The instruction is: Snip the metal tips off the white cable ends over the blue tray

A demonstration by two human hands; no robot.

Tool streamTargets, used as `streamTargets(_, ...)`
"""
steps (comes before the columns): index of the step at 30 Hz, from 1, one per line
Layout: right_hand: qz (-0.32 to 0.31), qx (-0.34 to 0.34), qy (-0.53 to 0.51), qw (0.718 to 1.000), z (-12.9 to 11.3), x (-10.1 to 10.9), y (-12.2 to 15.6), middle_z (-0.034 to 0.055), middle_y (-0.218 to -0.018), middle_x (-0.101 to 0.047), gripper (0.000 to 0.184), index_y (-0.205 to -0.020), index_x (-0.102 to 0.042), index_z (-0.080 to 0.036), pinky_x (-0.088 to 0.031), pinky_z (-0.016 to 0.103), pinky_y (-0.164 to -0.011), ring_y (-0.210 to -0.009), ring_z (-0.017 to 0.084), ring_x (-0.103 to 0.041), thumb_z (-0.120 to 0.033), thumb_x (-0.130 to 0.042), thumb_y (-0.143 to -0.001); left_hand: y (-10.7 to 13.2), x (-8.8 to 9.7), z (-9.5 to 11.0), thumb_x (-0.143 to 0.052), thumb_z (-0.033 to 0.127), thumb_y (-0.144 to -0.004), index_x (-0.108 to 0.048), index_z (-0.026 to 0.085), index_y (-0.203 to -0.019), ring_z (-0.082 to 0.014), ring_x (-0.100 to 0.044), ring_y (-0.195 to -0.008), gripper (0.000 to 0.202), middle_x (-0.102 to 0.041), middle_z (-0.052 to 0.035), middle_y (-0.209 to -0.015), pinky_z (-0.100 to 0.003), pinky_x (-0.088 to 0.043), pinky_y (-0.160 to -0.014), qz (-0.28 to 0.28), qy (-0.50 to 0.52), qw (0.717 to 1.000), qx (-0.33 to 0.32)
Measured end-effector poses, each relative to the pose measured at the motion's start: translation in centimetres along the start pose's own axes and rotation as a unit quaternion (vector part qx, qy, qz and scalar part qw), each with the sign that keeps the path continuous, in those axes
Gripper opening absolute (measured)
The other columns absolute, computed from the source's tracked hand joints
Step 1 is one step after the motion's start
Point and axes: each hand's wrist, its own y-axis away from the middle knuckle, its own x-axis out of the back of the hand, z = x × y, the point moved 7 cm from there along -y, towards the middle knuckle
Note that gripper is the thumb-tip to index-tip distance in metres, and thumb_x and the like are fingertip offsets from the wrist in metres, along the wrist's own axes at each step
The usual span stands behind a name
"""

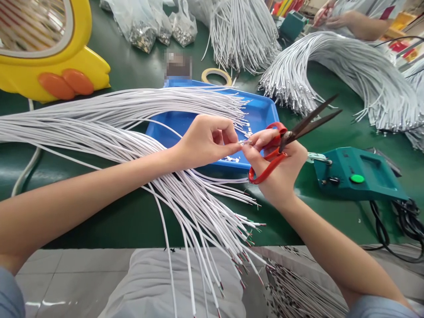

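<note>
My left hand [207, 139] is closed in a pinch on the end of a thin white cable over the blue tray [261, 110]. My right hand [278, 170] meets it fingertip to fingertip, pinching the same small cable end [244, 142], with red-handled scissors [291, 137] hooked on its fingers, blades open and pointing up right. A fan of white cables [109, 117] lies across the tray from the left. Another spread of white cables [205, 212] with stripped coloured tips hangs over the table's front edge toward my lap.
A teal device [357, 174] with a green button sits right of my hands, black cords behind it. Big white cable bundles [347, 70] lie at the back right, bags of small metal parts [149, 31] at the back, a tape roll [217, 76], a yellow duck-shaped object [49, 62]. Another person's hands [334, 17] work top right.
</note>
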Motion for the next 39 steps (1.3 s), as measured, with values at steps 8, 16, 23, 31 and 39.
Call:
streamTargets(8,-0.039,0.001,-0.051,0.998,-0.1,-0.8,0.6,-0.0029,-0.070,-0.057,0.018,-0.071,-0.057,-0.021,-0.047,0.029,-0.065,-0.067,0.012,-0.055,-0.009,-0.069,-0.068,-0.5,0.7,-0.4,-0.073,0.012,-0.064,-0.061,0.012,-0.059,-0.0057,-0.050,-0.049,0.012,-0.060,-0.0001,-0.056,-0.019,-0.041,-0.043,0.047,0.052,0.998,0.006)
streamTargets(16,0.102,-0.011,0.022,0.995,2.5,2.8,-2.2,-0.0029,-0.067,-0.055,0.007,-0.074,-0.061,-0.020,-0.044,0.028,-0.060,-0.060,0.010,-0.051,-0.016,-0.067,-0.073,-0.5,0.8,-0.2,-0.066,0.013,-0.072,-0.066,0.011,-0.068,-0.0055,-0.055,-0.054,0.005,-0.066,-0.0017,-0.064,-0.017,-0.046,-0.049,0.034,0.069,0.997,0.009)
streamTargets(23,0.033,-0.082,0.014,0.996,4.5,1.9,-2.3,-0.0001,-0.072,-0.061,0.007,-0.080,-0.063,-0.020,-0.049,0.031,-0.063,-0.064,0.013,-0.058,-0.022,-0.067,-0.074,-0.5,0.9,0.2,-0.069,0.011,-0.069,-0.067,0.009,-0.066,-0.0062,-0.055,-0.056,0.003,-0.066,-0.0026,-0.064,-0.017,-0.046,-0.050,0.056,0.019,0.998,-0.003)
streamTargets(31,-0.012,-0.004,0.056,0.998,0.6,1.2,-1.4,0.0007,-0.069,-0.058,0.015,-0.076,-0.058,-0.021,-0.045,0.030,-0.056,-0.059,0.013,-0.055,-0.035,-0.062,-0.081,-0.6,1.3,-0.5,-0.074,0.012,-0.065,-0.064,0.011,-0.063,-0.0045,-0.046,-0.051,0.010,-0.059,-0.0001,-0.060,-0.018,-0.038,-0.045,0.077,0.038,0.996,-0.001)
streamTargets(39,-0.064,-0.012,0.194,0.979,1.5,0.3,-1.3,0.0014,-0.066,-0.055,0.017,-0.071,-0.054,-0.020,-0.039,0.029,-0.053,-0.054,0.012,-0.046,-0.033,-0.064,-0.076,-1.0,1.4,-1.2,-0.063,0.014,-0.077,-0.069,0.010,-0.071,-0.0029,-0.046,-0.047,0.009,-0.059,-0.0007,-0.061,-0.017,-0.036,-0.042,0.062,0.120,0.990,0.027)
